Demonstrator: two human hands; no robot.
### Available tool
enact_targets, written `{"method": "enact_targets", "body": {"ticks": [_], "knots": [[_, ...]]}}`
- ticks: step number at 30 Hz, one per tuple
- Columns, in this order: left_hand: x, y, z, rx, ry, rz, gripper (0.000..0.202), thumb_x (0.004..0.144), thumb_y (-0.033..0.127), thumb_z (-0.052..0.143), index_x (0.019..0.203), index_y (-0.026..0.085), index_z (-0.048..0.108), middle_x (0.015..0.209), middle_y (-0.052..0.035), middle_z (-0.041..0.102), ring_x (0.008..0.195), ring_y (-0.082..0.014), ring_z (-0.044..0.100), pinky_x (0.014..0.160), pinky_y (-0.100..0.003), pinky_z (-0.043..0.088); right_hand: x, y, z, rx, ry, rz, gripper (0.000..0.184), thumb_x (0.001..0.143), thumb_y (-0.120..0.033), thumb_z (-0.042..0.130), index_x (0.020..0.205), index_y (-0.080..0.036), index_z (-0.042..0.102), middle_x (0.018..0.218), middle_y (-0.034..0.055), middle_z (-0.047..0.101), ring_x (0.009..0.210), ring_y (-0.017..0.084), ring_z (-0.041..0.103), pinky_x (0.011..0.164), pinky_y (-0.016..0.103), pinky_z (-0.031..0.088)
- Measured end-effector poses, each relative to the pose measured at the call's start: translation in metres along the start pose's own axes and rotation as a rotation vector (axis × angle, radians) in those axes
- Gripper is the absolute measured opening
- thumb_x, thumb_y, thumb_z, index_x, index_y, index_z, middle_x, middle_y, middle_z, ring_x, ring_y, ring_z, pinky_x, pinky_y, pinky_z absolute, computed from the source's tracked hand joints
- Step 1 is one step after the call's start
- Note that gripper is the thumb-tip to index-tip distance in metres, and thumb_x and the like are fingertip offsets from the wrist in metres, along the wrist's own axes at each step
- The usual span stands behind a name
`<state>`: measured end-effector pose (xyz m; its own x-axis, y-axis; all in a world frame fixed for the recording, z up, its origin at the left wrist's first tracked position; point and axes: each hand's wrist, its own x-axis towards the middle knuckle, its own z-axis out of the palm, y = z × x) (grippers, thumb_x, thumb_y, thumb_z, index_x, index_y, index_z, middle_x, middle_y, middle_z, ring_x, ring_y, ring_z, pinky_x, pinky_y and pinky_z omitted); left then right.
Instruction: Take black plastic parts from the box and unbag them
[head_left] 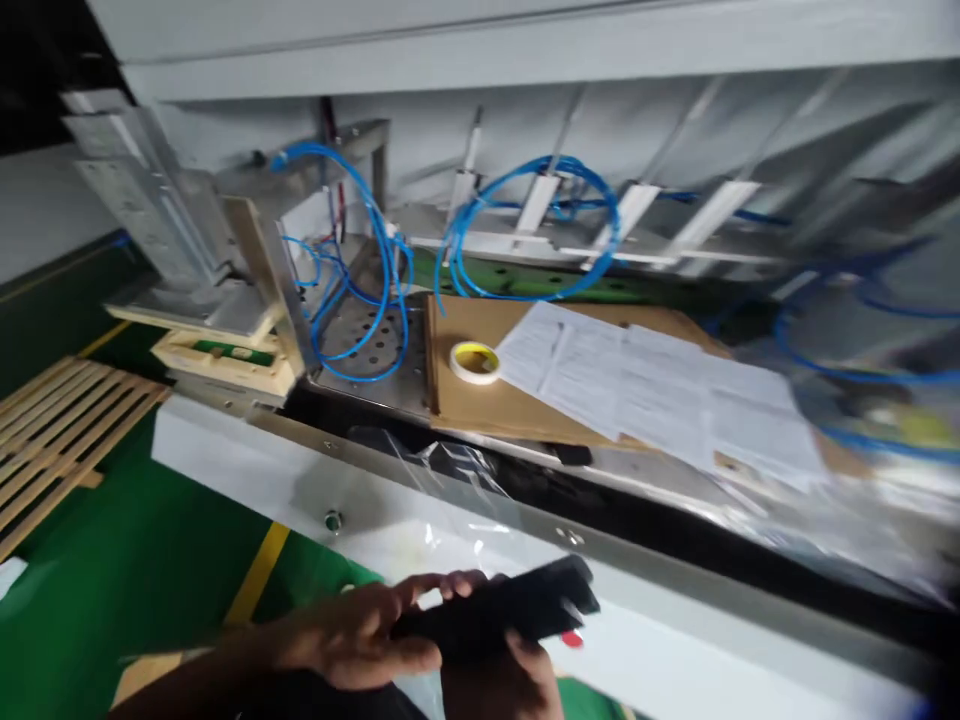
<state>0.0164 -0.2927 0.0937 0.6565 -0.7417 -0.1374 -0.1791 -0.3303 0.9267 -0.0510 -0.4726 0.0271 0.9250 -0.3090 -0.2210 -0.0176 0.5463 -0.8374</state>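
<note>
In the lower middle of the head view I hold a long, dark, flat piece [517, 603], its right end raised. The blur hides what kind of piece it is. My left hand [352, 630] is closed around its left end, thumb below and fingers along the upper side. From below, my right hand [499, 685] grips it, the thumb pressed against the near edge; its other fingers are hidden. Just beyond the hands, clear plastic film [465, 490] hangs over the machine's white front edge [660, 630].
Behind, printed sheets [630, 385] and a tape roll [475, 362] lie on cardboard [517, 408]. Coiled blue hoses [540, 170] hang before several cylinders. A metal fixture [172, 220] stands at left, with a wooden pallet [64, 440] on the green floor. A red button [572, 639] shows near the piece.
</note>
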Motion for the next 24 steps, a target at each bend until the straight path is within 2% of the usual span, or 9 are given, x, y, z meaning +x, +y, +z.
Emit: {"method": "enact_targets", "body": {"ticks": [2,7,10,12,14,17,20,22,24], "knots": [[-0.004,-0.002,0.001,-0.094,-0.020,-0.091,0.057,0.098,0.057,0.063,0.150,0.036,0.057,0.115,-0.0028,0.077,0.093,-0.0235,0.073,0.080,-0.031,0.061,0.017,-0.004,0.000,-0.020,-0.052,-0.048,0.037,0.099,-0.052,0.047,0.117,-0.035,0.074,0.115,0.0123,0.078,0.110,0.039,0.073,0.096,0.062,0.056],[-0.041,-0.042,-0.033,0.509,0.476,-0.086,0.070,0.087,0.059,0.079,0.148,0.031,0.060,0.127,-0.0141,0.072,0.109,-0.0330,0.070,0.096,-0.043,0.060,0.062,-0.034,0.042,-0.393,-0.044,-0.602,0.059,0.091,-0.050,0.069,0.148,-0.041,0.058,0.158,0.0074,0.056,0.146,0.042,0.050,0.122,0.070,0.034],[-0.070,-0.065,-0.065,0.957,0.621,-0.036,0.069,0.091,0.064,0.075,0.147,0.027,0.061,0.115,-0.0132,0.073,0.101,-0.0311,0.071,0.089,-0.044,0.061,0.075,-0.040,0.086,-0.979,-0.489,-0.992,0.076,0.086,-0.047,0.079,0.157,-0.037,0.052,0.157,0.0098,0.058,0.145,0.042,0.051,0.120,0.064,0.037],[-0.084,-0.073,-0.089,1.157,0.638,0.025,0.069,0.091,0.069,0.073,0.145,0.027,0.064,0.111,-0.0120,0.073,0.098,-0.0300,0.071,0.088,-0.043,0.059,0.080,-0.032,0.118,-1.291,-0.850,-1.092,0.077,0.090,-0.046,0.078,0.160,-0.028,0.049,0.147,0.0135,0.067,0.133,0.040,0.062,0.113,0.057,0.047],[-0.095,-0.076,-0.115,1.240,0.630,0.062,0.068,0.092,0.072,0.070,0.142,0.027,0.066,0.109,-0.0108,0.073,0.093,-0.0284,0.070,0.085,-0.042,0.058,0.086,-0.017,0.149,-1.455,-1.000,-1.139,0.073,0.097,-0.046,0.072,0.160,-0.019,0.048,0.135,0.0161,0.073,0.119,0.036,0.070,0.103,0.051,0.054],[-0.109,-0.083,-0.157,1.268,0.737,0.067,0.062,0.096,0.070,0.064,0.143,0.030,0.065,0.119,-0.0120,0.073,0.102,-0.0306,0.070,0.090,-0.044,0.056,0.103,0.008,0.198,-1.576,-1.002,-1.184,0.065,0.100,-0.051,0.066,0.153,-0.014,0.056,0.121,0.0160,0.077,0.109,0.033,0.073,0.095,0.046,0.059],[-0.128,-0.098,-0.190,1.239,1.169,0.030,0.056,0.101,0.054,0.067,0.149,0.026,0.058,0.135,-0.0159,0.067,0.120,-0.0355,0.066,0.098,-0.049,0.055,0.127,0.027,0.254,-1.658,-0.890,-1.184,0.059,0.104,-0.050,0.061,0.150,-0.014,0.058,0.115,0.0150,0.076,0.103,0.031,0.073,0.091,0.043,0.060],[-0.139,-0.115,-0.198,1.095,1.449,-0.030,0.056,0.102,0.043,0.069,0.150,0.020,0.052,0.129,-0.0176,0.069,0.116,-0.0344,0.068,0.092,-0.046,0.058,0.143,0.037,0.296,-1.703,-0.779,-1.177,0.057,0.105,-0.047,0.059,0.150,-0.012,0.056,0.115,0.0165,0.075,0.102,0.030,0.072,0.090,0.043,0.060],[-0.147,-0.136,-0.193,0.935,1.499,-0.088,0.049,0.104,0.037,0.064,0.148,0.017,0.052,0.119,-0.0157,0.072,0.107,-0.0315,0.071,0.081,-0.042,0.062,0.159,0.048,0.337,-1.734,-0.687,-1.170,0.058,0.104,-0.046,0.060,0.149,-0.010,0.057,0.116,0.0191,0.073,0.105,0.032,0.071,0.093,0.045,0.059]]}}
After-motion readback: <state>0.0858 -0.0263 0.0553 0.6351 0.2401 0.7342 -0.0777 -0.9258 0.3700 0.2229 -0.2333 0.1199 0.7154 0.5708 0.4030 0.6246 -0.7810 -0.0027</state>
